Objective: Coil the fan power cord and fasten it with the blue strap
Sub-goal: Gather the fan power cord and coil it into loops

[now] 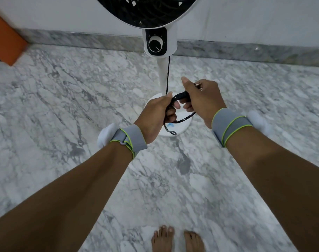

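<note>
Both hands, the left hand point(156, 113) and right hand point(200, 99), hold the black cord point(180, 96) loops tight, but a loose grip could let them spring apart.

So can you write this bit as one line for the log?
step: coiling | left hand: grips cord loops | right hand: grips power cord | cord runs up fan pole | blue strap: not clearly seen

Fan base point(180, 130) on marble floor point(64, 99)
</note>
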The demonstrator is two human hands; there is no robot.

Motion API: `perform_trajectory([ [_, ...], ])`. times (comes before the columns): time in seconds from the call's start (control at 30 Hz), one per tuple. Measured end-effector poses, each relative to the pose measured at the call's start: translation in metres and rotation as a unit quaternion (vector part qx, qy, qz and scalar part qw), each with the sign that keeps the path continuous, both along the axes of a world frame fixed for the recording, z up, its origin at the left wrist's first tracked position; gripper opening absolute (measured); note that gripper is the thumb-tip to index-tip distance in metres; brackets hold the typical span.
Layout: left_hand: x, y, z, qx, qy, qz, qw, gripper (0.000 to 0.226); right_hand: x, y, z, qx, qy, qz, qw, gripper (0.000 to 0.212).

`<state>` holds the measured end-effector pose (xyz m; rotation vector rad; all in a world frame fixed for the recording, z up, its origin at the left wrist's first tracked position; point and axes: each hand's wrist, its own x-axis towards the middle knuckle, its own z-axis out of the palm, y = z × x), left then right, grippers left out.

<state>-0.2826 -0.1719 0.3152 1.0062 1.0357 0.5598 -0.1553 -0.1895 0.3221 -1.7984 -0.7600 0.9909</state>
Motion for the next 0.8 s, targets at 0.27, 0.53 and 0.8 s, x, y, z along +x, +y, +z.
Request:
perform_trajectory([
  [0.27, 0.009, 0.01, 0.006, 0.028, 0.095, 0.006, 0.995, 0.047, -0.002, 0.0, -0.005, -0.018, -0.209, 0.06, 0.976, 0.04],
  [0.53, 0.012, 0.039, 0.021, 0.008, 0.134, -0.079, 0.988, 0.047, 0.004, -0.004, -0.003, 0.007, -0.465, 0.242, 0.852, 0.027],
  [0.8, 0.013, 0.035, 0.019, 0.022, 0.042, -0.032, 0.998, 0.027, 0.005, -0.002, -0.005, -0.055, -0.23, 0.126, 0.963, 0.027],
])
